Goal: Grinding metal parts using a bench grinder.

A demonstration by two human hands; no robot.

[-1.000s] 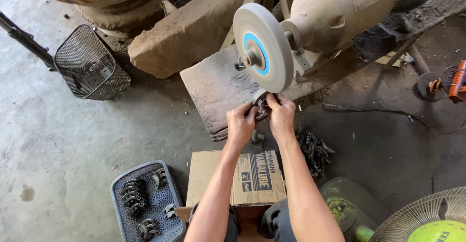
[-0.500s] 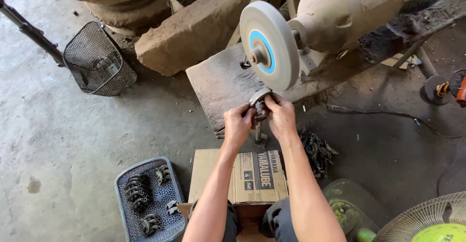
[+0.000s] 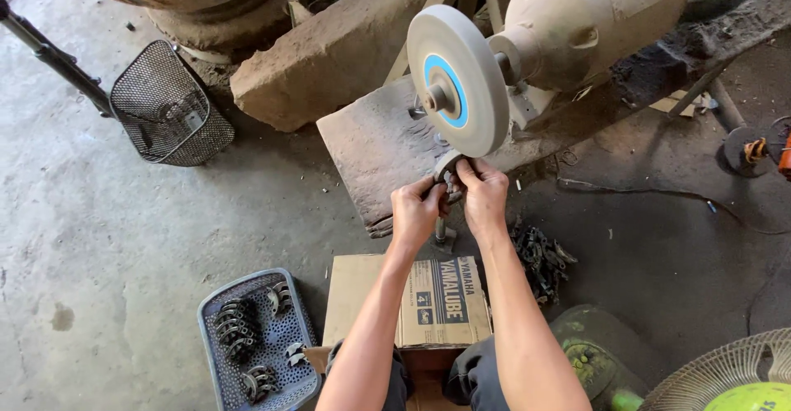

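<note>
Overhead, the motor [image 3: 589, 20] fills the upper right on its dusty bench [image 3: 379, 143], with the grey wheel [image 3: 457, 77] on its shaft facing the person. Both hands meet just below the wheel's lower rim, and between them sits a small curved metal part [image 3: 450, 166], its upper edge at or touching the rim; I cannot tell whether it truly bears on the stone. The part's long axis runs roughly across, from one hand to the other, so the wheel lies straight above and ahead of the fingertips. The left hand [image 3: 416, 210] pinches the part's near-left end with fingers curled closed around it; the right hand [image 3: 486, 193] clamps the other end from above, thumb and forefinger closed on it. Neither hand is plainly nearer the wheel.

Lower down lie a cardboard box [image 3: 412, 300], a grey tray [image 3: 255, 341] of dark parts, and a heap of parts [image 3: 540, 254] right of the forearms.

Against the earlier frames, the hands have risen slightly toward the rim, and the camera has drifted, shifting the wire basket [image 3: 169, 106].
</note>
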